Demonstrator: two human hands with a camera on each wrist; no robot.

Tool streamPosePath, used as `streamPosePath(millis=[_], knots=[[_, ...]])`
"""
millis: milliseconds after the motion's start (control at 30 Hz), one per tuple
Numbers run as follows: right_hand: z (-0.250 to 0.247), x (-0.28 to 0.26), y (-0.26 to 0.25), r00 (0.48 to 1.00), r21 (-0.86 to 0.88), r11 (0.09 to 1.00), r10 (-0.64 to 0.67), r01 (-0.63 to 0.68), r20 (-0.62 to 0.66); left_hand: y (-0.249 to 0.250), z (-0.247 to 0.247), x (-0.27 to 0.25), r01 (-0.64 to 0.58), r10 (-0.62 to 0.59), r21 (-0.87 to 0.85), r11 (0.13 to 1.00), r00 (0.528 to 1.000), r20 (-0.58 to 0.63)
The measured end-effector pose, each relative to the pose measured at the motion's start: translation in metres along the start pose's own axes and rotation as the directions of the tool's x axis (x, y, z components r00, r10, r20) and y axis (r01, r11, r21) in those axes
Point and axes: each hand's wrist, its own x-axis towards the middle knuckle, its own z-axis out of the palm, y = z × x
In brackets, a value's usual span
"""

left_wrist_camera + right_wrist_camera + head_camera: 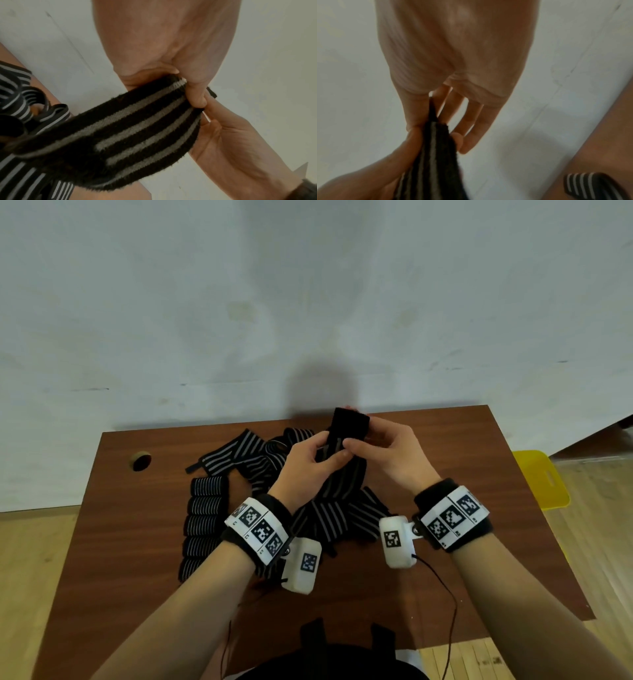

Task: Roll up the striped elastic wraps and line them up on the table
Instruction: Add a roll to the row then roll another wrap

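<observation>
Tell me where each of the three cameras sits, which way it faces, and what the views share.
Head: worn on the head, looking forward and down at the table; both forearms, left hand and right hand show.
Left wrist: looks along the left hand at its fingers pinching the striped wrap; the right hand shows too.
Right wrist: looks along the right hand; its fingers pinch the wrap.
Shared: all three show both hands on the wrap.

A brown wooden table stands against a pale wall. It has a round hole near its far left corner. A row of rolled-up striped wraps lies on its left side. A messy pile of loose striped wraps lies in the middle.
</observation>
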Motion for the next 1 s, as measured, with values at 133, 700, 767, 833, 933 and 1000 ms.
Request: streamPosePath(millis=[133,700,767,833,933,1000], knots=[[0.007,-0.003,0.012,0.998,-0.003,0.999,-0.049,0.049,-0.041,-0.009,-0.003,-0.003,0.038,-0.038,0.017,0.999,0.999,0.019],[0.000,-0.006,0.038,0.983,-0.232,0.957,-0.158,0.175,0.090,-0.008,-0.003,-0.012,0.368,-0.371,-0.348,0.862,0.927,0.061],[-0.003,-0.009,0.039,0.981,-0.244,0.957,-0.124,0.157,0.146,-0.011,-0.003,-0.012,0.344,-0.348,-0.314,0.885,0.936,0.044],[0.000,-0.012,0.040,0.986,-0.200,0.973,-0.085,0.113,0.143,-0.013,-0.003,-0.012,0.339,-0.346,-0.342,0.877,0.937,0.043],[0.006,-0.013,0.040,1.000,-0.107,0.994,0.024,-0.025,-0.007,-0.010,-0.001,-0.010,0.304,-0.314,-0.336,0.891,0.949,0.025],[0.007,-0.012,0.041,0.997,-0.057,0.995,0.083,-0.083,-0.001,-0.009,-0.001,-0.009,0.292,-0.312,-0.328,0.898,0.950,-0.006]])
